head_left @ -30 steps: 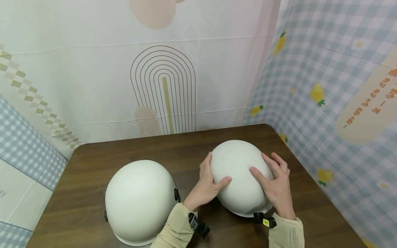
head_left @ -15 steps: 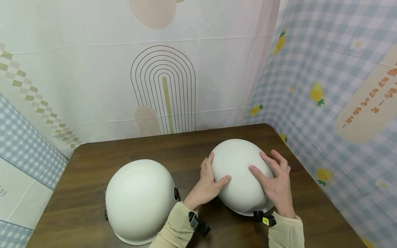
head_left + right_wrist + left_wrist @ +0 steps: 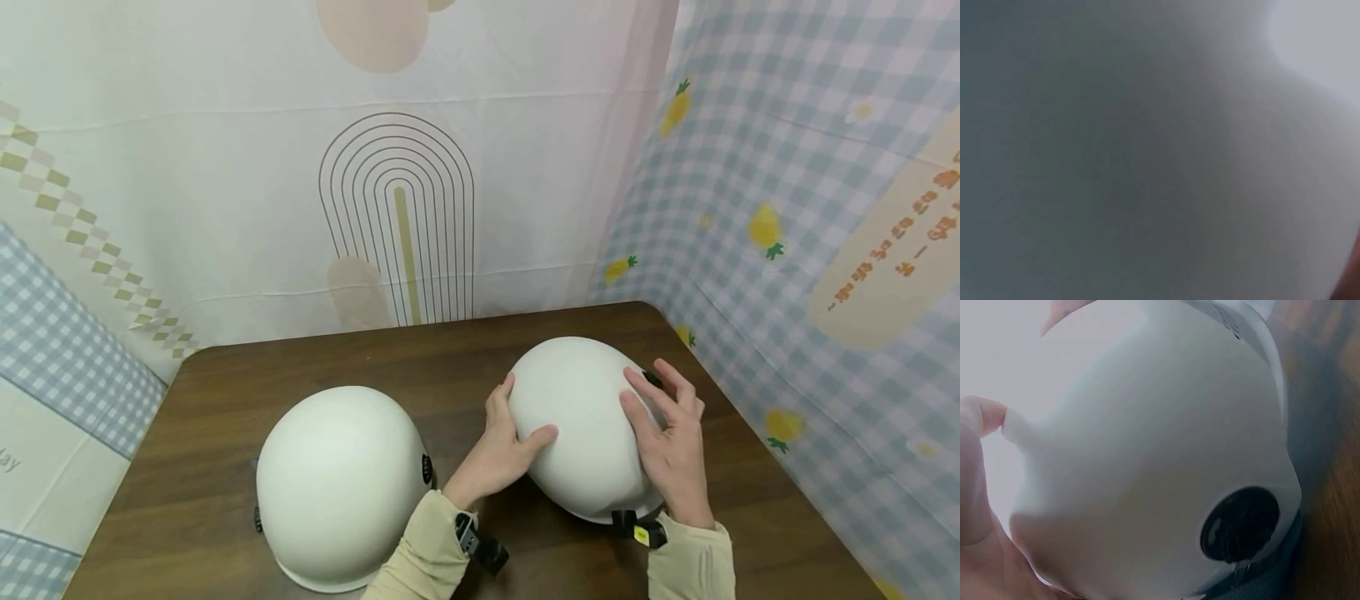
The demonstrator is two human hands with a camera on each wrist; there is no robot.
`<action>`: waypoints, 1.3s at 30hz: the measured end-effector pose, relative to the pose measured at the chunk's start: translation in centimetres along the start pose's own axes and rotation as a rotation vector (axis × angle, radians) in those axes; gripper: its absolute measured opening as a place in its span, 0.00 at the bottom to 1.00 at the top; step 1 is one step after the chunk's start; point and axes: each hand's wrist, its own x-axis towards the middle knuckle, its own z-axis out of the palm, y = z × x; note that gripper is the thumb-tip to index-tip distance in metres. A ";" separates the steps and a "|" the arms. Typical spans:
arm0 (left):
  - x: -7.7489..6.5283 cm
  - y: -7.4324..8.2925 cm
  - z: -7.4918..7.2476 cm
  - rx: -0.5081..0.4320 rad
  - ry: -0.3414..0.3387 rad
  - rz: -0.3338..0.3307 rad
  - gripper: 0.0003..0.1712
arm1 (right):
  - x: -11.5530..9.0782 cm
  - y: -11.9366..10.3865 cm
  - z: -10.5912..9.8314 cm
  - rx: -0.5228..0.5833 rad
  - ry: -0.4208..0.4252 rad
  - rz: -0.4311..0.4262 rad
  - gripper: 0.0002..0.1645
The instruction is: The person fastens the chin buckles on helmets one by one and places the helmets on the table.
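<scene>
A white rounded helmet [image 3: 577,425] lies dome up on the right of the table. My left hand [image 3: 497,454] holds its left side, thumb on the front of the shell and fingers round the edge. On the other side my right hand [image 3: 673,446] grips the shell with bent fingers and thumb. A black round fitting [image 3: 652,379] shows by the right fingers. In the left wrist view, the helmet shell [image 3: 1147,437] fills most of the picture, with a black round knob [image 3: 1240,525] near its rim. The right wrist view is a blurred close-up of the pale shell [image 3: 1160,156].
A second white helmet [image 3: 341,483] stands dome up on the left of the brown wooden table [image 3: 442,375], with black round fittings at its sides. Patterned cloth [image 3: 540,192] hangs behind the table, and blue checked cloth [image 3: 810,275] runs along the right edge.
The right thumb has shifted to the right across the shell, and a black fitting now shows by the right fingers. The left hand and the other helmet stay in place.
</scene>
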 end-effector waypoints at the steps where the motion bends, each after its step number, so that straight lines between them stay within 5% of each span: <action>1: 0.0 -0.1 0.0 -0.003 0.000 0.002 0.59 | 0.0 -0.1 0.0 -0.001 0.000 0.001 0.19; 14: 0.1 -0.7 0.0 -0.033 0.025 0.022 0.60 | 0.2 -0.5 0.0 -0.045 -0.020 0.151 0.37; 39: 0.1 -1.3 -0.8 -0.063 -0.029 0.026 0.60 | 0.0 -1.2 0.5 -0.066 -0.006 0.106 0.32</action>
